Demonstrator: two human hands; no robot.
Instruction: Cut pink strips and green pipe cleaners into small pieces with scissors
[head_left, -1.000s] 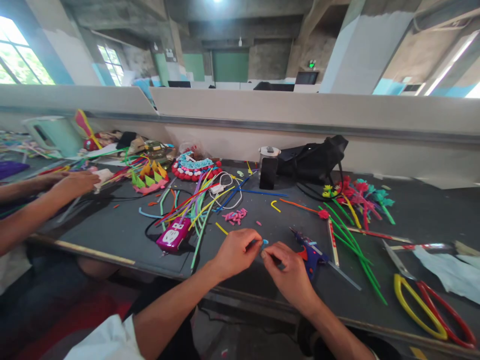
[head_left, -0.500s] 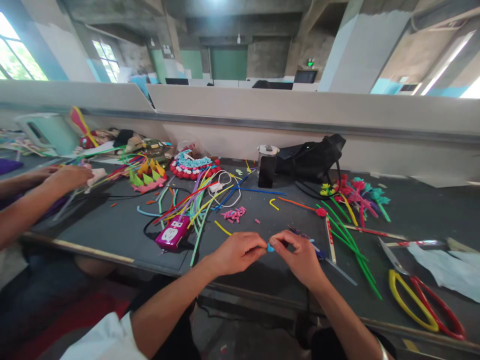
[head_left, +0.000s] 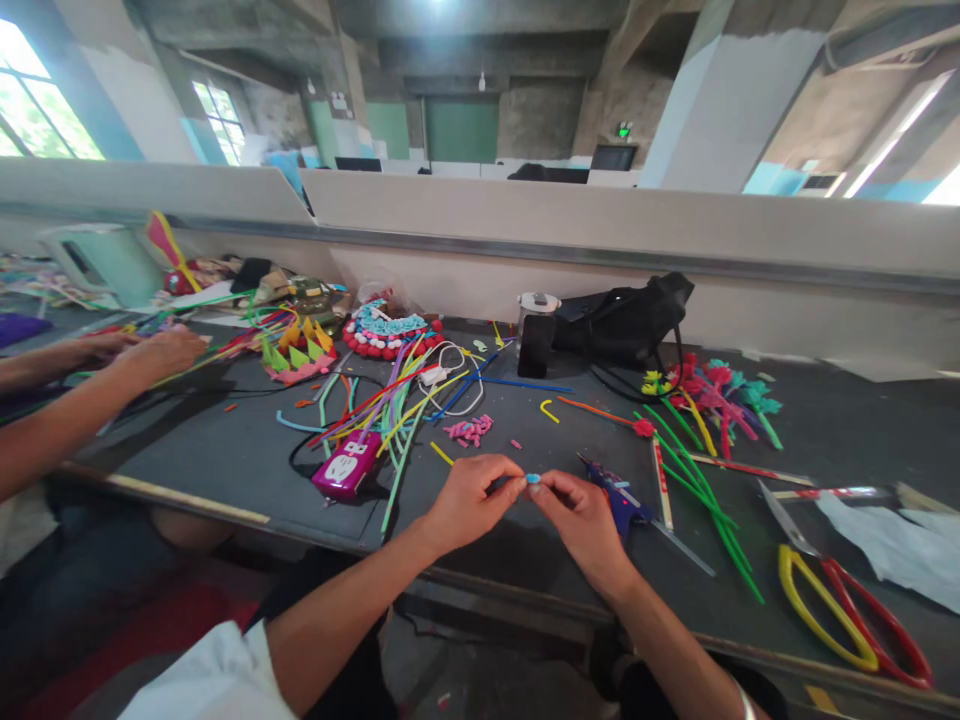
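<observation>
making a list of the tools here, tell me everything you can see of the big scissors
The scissors lie on the dark tabletop at the lower right, near its front edge. One handle loop is yellow, the other red; both look smooth, perhaps plastic. The grey blades look like metal and point away from that edge, toward the upper left; they seem to be closed together. A white sheet lies beyond the red handle. Only the tabletop is seen touching them.
</observation>
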